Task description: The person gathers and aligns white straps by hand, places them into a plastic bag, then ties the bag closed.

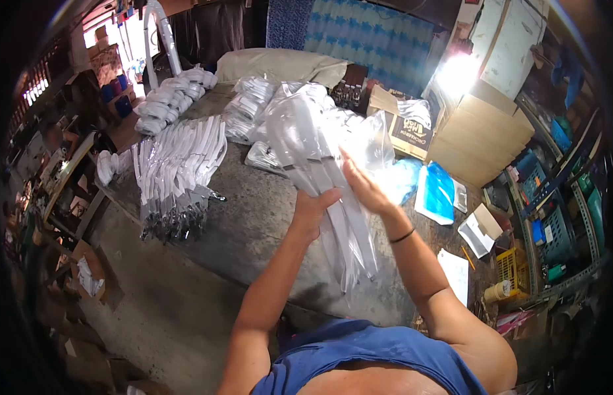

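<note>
A long bundle of white straps in clear plastic (329,191) hangs over the dark table, held up in front of me. My left hand (313,209) grips its left side, thumb across the front. Flat against its right side lies my right hand (364,184), fingers stretched out and pointing up. Left of the bundle, many white straps with dark metal ends (181,158) lie in a fanned pile. Behind it are several wrapped white bundles (250,105).
Coiled white bundles (165,102) sit at the table's far left. Right of my hands are a blue packet (435,194), papers (454,273), a pencil (468,258) and a yellow basket (510,271). An open carton (405,135) stands at the back. A person (59,141) is at the far left.
</note>
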A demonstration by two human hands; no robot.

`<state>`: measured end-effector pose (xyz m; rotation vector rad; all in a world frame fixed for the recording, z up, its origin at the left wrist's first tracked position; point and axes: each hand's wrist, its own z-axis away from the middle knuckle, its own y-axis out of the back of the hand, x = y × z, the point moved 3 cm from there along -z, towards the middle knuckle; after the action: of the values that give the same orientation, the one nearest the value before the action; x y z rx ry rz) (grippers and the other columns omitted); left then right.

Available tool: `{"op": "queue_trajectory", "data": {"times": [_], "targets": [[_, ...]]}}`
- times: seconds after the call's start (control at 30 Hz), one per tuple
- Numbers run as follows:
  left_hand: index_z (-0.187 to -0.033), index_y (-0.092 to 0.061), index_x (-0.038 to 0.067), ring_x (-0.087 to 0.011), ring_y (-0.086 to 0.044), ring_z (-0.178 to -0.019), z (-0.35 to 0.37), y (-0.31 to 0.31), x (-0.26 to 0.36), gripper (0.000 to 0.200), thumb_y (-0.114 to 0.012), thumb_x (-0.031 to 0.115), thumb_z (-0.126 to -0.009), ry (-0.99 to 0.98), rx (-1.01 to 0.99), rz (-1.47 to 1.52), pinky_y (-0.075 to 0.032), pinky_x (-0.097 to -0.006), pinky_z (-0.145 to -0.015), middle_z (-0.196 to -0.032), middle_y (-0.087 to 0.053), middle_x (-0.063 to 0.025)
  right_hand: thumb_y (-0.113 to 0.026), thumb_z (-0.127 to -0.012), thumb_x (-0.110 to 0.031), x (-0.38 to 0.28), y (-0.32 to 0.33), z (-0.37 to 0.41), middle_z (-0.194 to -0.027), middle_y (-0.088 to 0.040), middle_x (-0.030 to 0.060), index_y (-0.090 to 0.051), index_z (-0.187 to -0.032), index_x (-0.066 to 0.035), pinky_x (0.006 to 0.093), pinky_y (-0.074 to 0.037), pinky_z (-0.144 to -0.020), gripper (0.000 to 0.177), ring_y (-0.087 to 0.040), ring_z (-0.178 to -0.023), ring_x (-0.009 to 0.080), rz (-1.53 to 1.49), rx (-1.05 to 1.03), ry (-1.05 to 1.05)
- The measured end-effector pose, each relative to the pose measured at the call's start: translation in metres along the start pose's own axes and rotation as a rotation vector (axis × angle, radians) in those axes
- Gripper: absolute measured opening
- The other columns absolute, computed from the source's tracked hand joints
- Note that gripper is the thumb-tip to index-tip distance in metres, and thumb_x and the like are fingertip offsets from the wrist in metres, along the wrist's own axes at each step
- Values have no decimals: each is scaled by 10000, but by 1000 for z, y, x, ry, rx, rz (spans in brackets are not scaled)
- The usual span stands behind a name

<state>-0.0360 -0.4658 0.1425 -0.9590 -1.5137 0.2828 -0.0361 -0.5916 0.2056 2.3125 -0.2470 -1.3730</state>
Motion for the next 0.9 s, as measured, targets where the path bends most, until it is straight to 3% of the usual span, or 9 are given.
{"op": "queue_trajectory", "data": {"times": [0.03,0.13,0.3,0.37,0.43,0.53,0.77,0.83,0.9], "targets": [[-1195,-503,1,-202,-608,-942,0,-3,-3,462,-681,79,-775,16,-3,1,-529,-340,-801,-1042,-597,-85,-366,-996,-316,7,-7,10,-1459,-332,175,-301,-1420,17,366,-233,-1104,543,-292,-1358,275,-71,147,-102],[-1169,-543,3,-181,-604,-953,1,-10,-11,481,-724,39,-726,65,40,-89,-509,-313,-810,-1051,-618,-83,-368,-994,-284,14,-6,22,-1429,-376,181,-336,-1404,15,359,-238,-1100,509,-314,-1343,277,-110,288,-180],[-1192,-525,11,-199,-589,-980,-3,-16,-9,476,-694,20,-747,40,-51,-188,-496,-336,-845,-1075,-593,-77,-366,-987,-271,12,-6,21,-1355,-456,189,-338,-1410,-1,356,-269,-1077,502,-391,-1284,276,-227,380,-27],[-1197,-531,10,-188,-592,-981,-4,-19,-3,506,-714,18,-725,28,-35,-200,-491,-325,-853,-1075,-604,-72,-356,-991,-297,17,-6,19,-1360,-441,198,-291,-1436,-22,365,-265,-1079,527,-380,-1289,268,-187,377,4],[-1202,-538,10,-177,-594,-982,-1,-19,-1,535,-734,17,-704,24,-12,-209,-485,-314,-861,-1076,-615,-66,-304,-1004,-437,0,-9,21,-1476,-286,150,-255,-1456,-56,350,-186,-1119,594,-251,-1365,247,-244,396,-80],[-1187,-547,13,-178,-589,-991,-2,-19,5,528,-739,20,-696,20,10,-164,-475,-313,-881,-1078,-614,-67,-293,-1001,-451,9,-12,14,-1478,-279,157,-231,-1463,-59,358,-177,-1124,609,-237,-1372,260,-438,492,-119],[-1171,-545,12,-184,-598,-968,-3,-12,25,518,-746,33,-694,-20,27,-267,-492,-320,-849,-1071,-614,-73,-279,-1002,-456,-8,-18,-1,-1466,-266,203,-199,-1469,-65,379,-218,-1105,614,-269,-1353,281,-278,386,29],[-1178,-539,13,-185,-595,-974,-3,-8,30,527,-747,34,-695,-8,47,-252,-492,-321,-849,-1074,-611,-72,-277,-997,-479,-4,-23,-8,-1475,-258,188,-219,-1461,-65,380,-226,-1102,625,-266,-1356,275,-882,316,-58],[-1189,-529,16,-187,-586,-998,-4,-5,34,538,-744,33,-696,-34,65,-184,-487,-321,-862,-1088,-603,-75,-272,-995,-487,-4,-23,-7,-1473,-272,174,-220,-1461,-62,378,-224,-1106,633,-269,-1357,265,-816,260,-55]]}}
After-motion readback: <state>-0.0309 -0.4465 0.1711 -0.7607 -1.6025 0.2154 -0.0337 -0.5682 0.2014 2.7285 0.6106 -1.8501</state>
